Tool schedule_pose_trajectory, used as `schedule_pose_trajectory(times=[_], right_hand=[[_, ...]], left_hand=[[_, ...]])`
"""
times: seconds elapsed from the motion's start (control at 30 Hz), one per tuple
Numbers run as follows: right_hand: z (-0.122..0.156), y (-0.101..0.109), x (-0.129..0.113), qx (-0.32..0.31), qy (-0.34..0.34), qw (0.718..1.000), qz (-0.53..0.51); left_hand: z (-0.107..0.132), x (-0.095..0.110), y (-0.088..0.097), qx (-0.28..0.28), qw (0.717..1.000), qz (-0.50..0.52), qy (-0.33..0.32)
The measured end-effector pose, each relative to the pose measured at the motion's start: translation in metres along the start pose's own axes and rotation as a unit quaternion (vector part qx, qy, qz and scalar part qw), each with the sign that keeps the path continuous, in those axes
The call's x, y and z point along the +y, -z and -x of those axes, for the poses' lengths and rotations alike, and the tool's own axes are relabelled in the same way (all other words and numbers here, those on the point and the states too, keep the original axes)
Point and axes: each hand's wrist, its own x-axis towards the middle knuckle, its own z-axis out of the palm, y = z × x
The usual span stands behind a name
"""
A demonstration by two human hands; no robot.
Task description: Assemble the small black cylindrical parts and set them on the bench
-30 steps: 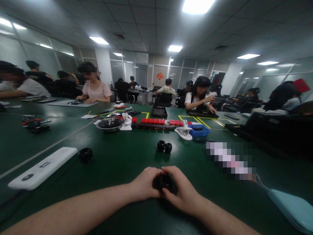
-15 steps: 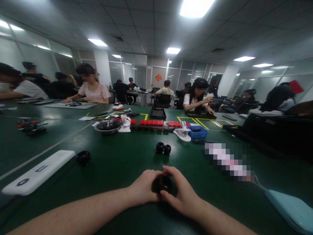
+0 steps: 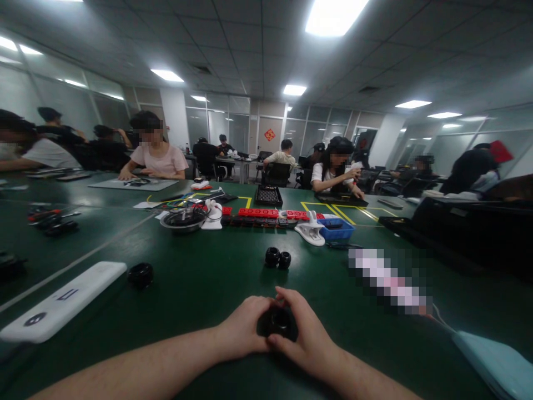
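Observation:
A glossy black ring-shaped piece (image 3: 280, 320) with a hollow middle is between both hands, low over the green table. My left hand (image 3: 247, 325) curls around its left side, thumb toward me. On the other side, my right hand (image 3: 306, 328) wraps it with thumb and fingers. The fingertips of both hands meet at the far side, and part of the piece is hidden by them. Just beyond stand a similar black ring (image 3: 272, 256) and a smaller one (image 3: 285, 260), side by side. Another black ring (image 3: 140, 275) lies to the left.
A white power bank-like block (image 3: 66, 303) lies at left and a light-blue case (image 3: 493, 361) at right. Farther back are a metal bowl (image 3: 183, 226) of cables, red strips (image 3: 258, 213), a white clamp (image 3: 310, 230) and a blue basket (image 3: 337, 230). People sit across the table.
The camera view has shifted slightly. My hands stay around the black ring-shaped piece, with the fingers adjusted a little. Across the table, a person in pink has shifted an arm.

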Motion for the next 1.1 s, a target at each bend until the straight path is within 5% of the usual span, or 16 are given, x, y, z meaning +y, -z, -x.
schedule_pose_trajectory(times=[0.37,0.57,0.77,1.1], right_hand=[[0.003,0.002,-0.003,0.027,0.119,0.992,0.022],[0.002,-0.008,0.004,0.053,0.043,0.995,0.076],[-0.007,-0.009,-0.002,-0.006,-0.026,0.996,0.079],[-0.006,-0.003,0.006,-0.032,0.134,0.99,0.016]], left_hand=[[-0.001,-0.001,-0.001,0.007,0.999,0.039,0.029],[-0.002,0.0,0.0,0.003,0.999,0.04,0.037],[0.0,-0.005,-0.003,0.016,0.999,0.024,0.029],[0.0,0.002,0.0,0.022,0.998,0.046,0.041]])
